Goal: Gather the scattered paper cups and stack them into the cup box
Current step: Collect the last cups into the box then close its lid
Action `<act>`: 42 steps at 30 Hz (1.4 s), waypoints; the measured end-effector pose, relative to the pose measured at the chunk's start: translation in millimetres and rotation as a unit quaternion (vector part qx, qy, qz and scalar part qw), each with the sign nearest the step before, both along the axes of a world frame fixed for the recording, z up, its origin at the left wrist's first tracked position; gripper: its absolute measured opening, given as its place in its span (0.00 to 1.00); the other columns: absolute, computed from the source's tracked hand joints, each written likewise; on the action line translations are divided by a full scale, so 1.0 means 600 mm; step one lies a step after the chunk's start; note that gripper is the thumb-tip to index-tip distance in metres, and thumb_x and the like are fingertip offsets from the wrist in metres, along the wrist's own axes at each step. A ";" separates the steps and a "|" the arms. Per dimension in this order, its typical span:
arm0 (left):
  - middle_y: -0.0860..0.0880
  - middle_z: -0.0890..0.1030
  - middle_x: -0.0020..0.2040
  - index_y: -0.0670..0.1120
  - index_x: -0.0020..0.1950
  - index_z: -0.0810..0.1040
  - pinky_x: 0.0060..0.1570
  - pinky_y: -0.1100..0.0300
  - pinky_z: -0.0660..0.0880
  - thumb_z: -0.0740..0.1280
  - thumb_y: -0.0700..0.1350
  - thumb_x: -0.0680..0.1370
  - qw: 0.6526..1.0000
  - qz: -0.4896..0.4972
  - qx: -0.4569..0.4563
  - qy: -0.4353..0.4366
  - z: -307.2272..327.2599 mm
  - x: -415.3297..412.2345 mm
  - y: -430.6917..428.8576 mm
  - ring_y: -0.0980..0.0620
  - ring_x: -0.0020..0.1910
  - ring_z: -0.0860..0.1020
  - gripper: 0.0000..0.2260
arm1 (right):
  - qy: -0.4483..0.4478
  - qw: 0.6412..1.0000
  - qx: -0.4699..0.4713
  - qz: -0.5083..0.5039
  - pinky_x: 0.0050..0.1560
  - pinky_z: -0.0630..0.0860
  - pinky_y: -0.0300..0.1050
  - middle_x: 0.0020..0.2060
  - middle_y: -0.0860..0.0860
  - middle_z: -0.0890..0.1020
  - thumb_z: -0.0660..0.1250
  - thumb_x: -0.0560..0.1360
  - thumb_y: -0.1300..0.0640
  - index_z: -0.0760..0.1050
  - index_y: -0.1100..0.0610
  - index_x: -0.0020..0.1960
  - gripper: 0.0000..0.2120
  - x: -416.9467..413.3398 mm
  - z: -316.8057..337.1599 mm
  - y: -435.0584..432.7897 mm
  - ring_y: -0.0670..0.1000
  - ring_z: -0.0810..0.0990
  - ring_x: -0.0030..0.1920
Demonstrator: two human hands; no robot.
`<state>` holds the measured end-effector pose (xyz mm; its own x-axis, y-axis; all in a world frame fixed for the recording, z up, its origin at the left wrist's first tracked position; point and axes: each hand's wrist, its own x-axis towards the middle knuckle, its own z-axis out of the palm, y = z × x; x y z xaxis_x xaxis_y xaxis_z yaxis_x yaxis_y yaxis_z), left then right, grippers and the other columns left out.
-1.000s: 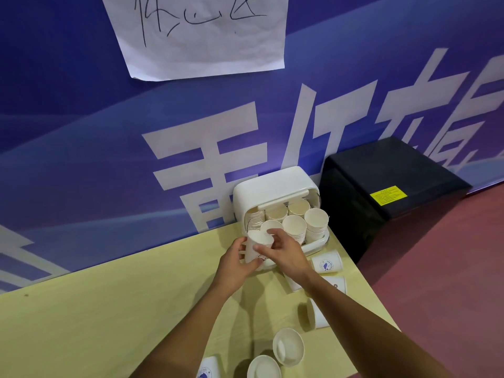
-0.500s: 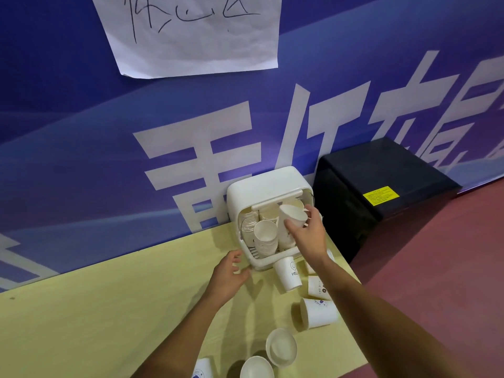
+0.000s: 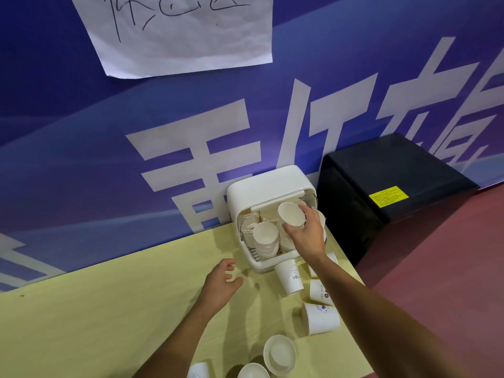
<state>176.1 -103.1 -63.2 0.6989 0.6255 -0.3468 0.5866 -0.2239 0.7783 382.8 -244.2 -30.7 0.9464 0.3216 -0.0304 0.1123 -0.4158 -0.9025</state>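
Observation:
A white cup box (image 3: 268, 186) stands against the blue wall at the back of the yellow table (image 3: 95, 317), its front open, with stacks of paper cups (image 3: 266, 238) inside. My right hand (image 3: 306, 236) grips one white paper cup (image 3: 291, 214) by its side, held over the stacks in the box's opening. My left hand (image 3: 221, 285) hovers over the table left of the box, fingers loose, holding nothing. Loose cups lie in front of the box: one upside down (image 3: 289, 276), two on their sides (image 3: 321, 319), others near the table's front edge (image 3: 279, 354).
A black cabinet (image 3: 392, 186) with a yellow label stands right of the table, close to the box. Red floor (image 3: 450, 268) lies beyond the table's right edge. A handwritten paper sheet (image 3: 180, 31) hangs on the wall above.
My right hand has carried a cup from beside the left hand up to the box's opening. My left hand has let go and drawn back to the left over the table.

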 end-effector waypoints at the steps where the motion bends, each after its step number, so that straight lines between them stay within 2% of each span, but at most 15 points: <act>1: 0.52 0.76 0.59 0.52 0.64 0.72 0.50 0.60 0.75 0.73 0.46 0.75 1.000 0.000 0.001 0.001 -0.001 0.000 0.000 0.53 0.55 0.76 0.20 | -0.003 1.000 -0.014 0.005 0.59 0.67 0.42 0.67 0.49 0.73 0.77 0.72 0.53 0.67 0.51 0.73 0.33 -0.001 -0.002 0.000 0.51 0.72 0.66; 5: 0.51 0.76 0.58 0.51 0.64 0.72 0.49 0.61 0.74 0.73 0.45 0.75 1.000 0.002 0.004 0.003 -0.004 0.000 -0.002 0.52 0.55 0.76 0.20 | -0.002 0.998 -0.050 0.023 0.63 0.71 0.48 0.70 0.52 0.72 0.77 0.71 0.52 0.65 0.52 0.75 0.37 -0.004 -0.011 -0.001 0.55 0.72 0.68; 8: 0.51 0.76 0.59 0.52 0.65 0.72 0.49 0.61 0.74 0.73 0.45 0.75 1.000 0.001 0.004 0.002 -0.005 -0.001 -0.001 0.53 0.55 0.76 0.20 | 0.005 0.998 -0.051 0.041 0.65 0.68 0.46 0.71 0.52 0.71 0.78 0.70 0.52 0.64 0.54 0.76 0.38 -0.009 -0.018 -0.006 0.54 0.71 0.70; 14: 0.50 0.76 0.59 0.50 0.66 0.72 0.51 0.61 0.74 0.72 0.45 0.75 1.000 -0.008 0.009 0.000 -0.007 -0.007 0.000 0.51 0.55 0.76 0.21 | -0.006 0.997 -0.053 0.051 0.64 0.66 0.43 0.69 0.51 0.73 0.75 0.73 0.54 0.67 0.54 0.73 0.32 -0.035 -0.026 -0.021 0.53 0.71 0.69; 18: 0.51 0.75 0.59 0.50 0.66 0.72 0.51 0.61 0.72 0.72 0.45 0.75 1.000 -0.017 0.011 0.003 -0.005 -0.018 -0.003 0.51 0.55 0.76 0.21 | -0.024 0.996 -0.063 0.053 0.65 0.71 0.47 0.67 0.52 0.74 0.73 0.73 0.53 0.70 0.55 0.71 0.28 -0.069 -0.036 -0.028 0.52 0.73 0.67; 22: 0.50 0.75 0.59 0.49 0.66 0.72 0.53 0.60 0.74 0.72 0.46 0.75 1.000 -0.015 0.011 0.004 -0.005 -0.048 0.000 0.49 0.55 0.77 0.21 | -0.042 0.992 -0.074 0.097 0.62 0.73 0.46 0.63 0.51 0.77 0.73 0.73 0.53 0.72 0.54 0.69 0.26 -0.117 -0.055 -0.019 0.51 0.76 0.61; 25: 0.48 0.76 0.60 0.47 0.66 0.72 0.53 0.61 0.73 0.72 0.44 0.75 1.000 -0.003 0.013 0.011 -0.010 -0.082 0.005 0.50 0.54 0.76 0.21 | -0.020 0.984 -0.081 0.159 0.61 0.72 0.43 0.63 0.51 0.78 0.73 0.73 0.54 0.72 0.55 0.69 0.26 -0.162 -0.068 0.004 0.50 0.76 0.61; 28: 0.45 0.76 0.61 0.45 0.66 0.73 0.52 0.62 0.72 0.72 0.42 0.74 1.000 0.018 0.012 0.020 -0.018 -0.127 0.015 0.51 0.51 0.76 0.21 | 0.005 0.964 -0.108 0.242 0.58 0.71 0.40 0.61 0.51 0.79 0.74 0.73 0.54 0.73 0.56 0.68 0.25 -0.214 -0.080 0.030 0.49 0.77 0.61; 33: 0.48 0.76 0.60 0.47 0.66 0.73 0.51 0.62 0.71 0.72 0.44 0.74 0.997 0.075 -0.010 0.030 -0.037 -0.226 0.034 0.51 0.53 0.76 0.21 | 0.020 0.923 -0.151 0.354 0.58 0.71 0.38 0.63 0.54 0.78 0.74 0.73 0.54 0.72 0.58 0.70 0.27 -0.308 -0.101 0.071 0.51 0.78 0.61; 38: 0.48 0.76 0.61 0.48 0.67 0.72 0.52 0.62 0.70 0.73 0.44 0.74 0.992 0.108 -0.010 0.069 -0.065 -0.326 0.041 0.53 0.55 0.75 0.22 | 0.020 0.880 -0.205 0.429 0.62 0.73 0.43 0.65 0.53 0.76 0.73 0.73 0.52 0.72 0.55 0.70 0.27 -0.385 -0.120 0.101 0.51 0.77 0.62; 42: 0.46 0.73 0.64 0.48 0.67 0.73 0.61 0.59 0.68 0.72 0.44 0.72 0.984 0.129 0.042 0.119 -0.085 -0.383 0.040 0.48 0.64 0.72 0.23 | 0.036 0.848 -0.255 0.462 0.62 0.74 0.46 0.65 0.54 0.75 0.74 0.73 0.51 0.71 0.56 0.71 0.29 -0.432 -0.135 0.106 0.52 0.77 0.62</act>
<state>-53.6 -78.9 -114.3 0.4181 0.8049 -0.4211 0.7954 -0.1005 0.5977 123.6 -180.6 -111.9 0.2861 0.8530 -0.4365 0.5560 -0.5188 -0.6494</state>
